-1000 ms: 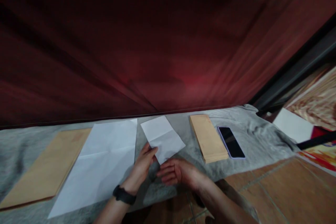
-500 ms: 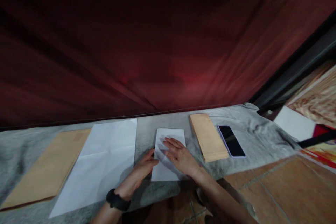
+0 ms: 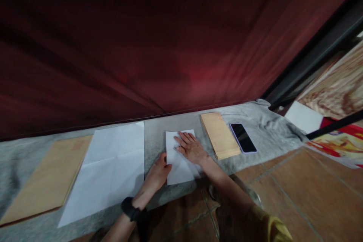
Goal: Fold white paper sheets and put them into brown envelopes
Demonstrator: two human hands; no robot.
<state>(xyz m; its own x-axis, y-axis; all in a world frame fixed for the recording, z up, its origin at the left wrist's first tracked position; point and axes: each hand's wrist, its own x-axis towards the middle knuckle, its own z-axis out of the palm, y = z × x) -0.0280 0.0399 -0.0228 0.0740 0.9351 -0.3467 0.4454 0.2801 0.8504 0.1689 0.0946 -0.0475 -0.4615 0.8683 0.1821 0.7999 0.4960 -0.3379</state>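
A folded white sheet of paper [image 3: 177, 172] lies on the grey cloth directly in front of me. My right hand [image 3: 193, 149] rests flat on its upper right part, fingers spread, fingertips near the far edge. At the paper's left edge, my left hand [image 3: 159, 172] has its thumb on top and its other fingers curled beside the edge, pinching it. A dark band circles the left wrist. To the left is a large white sheet [image 3: 113, 174] with a crease across it.
Brown envelopes [image 3: 48, 177] lie at the far left, partly under the large sheet. Smaller brown envelopes [image 3: 219, 136] are stacked to the right, beside a phone [image 3: 243, 138]. A dark red curtain [image 3: 170, 64] hangs behind the grey cloth [image 3: 263, 132]. Tiled floor [image 3: 314, 189] shows below.
My right hand has slid toward the paper's far edge, and its fingers are spread wider. My left hand stays at the left edge. The whole view has shifted slightly.
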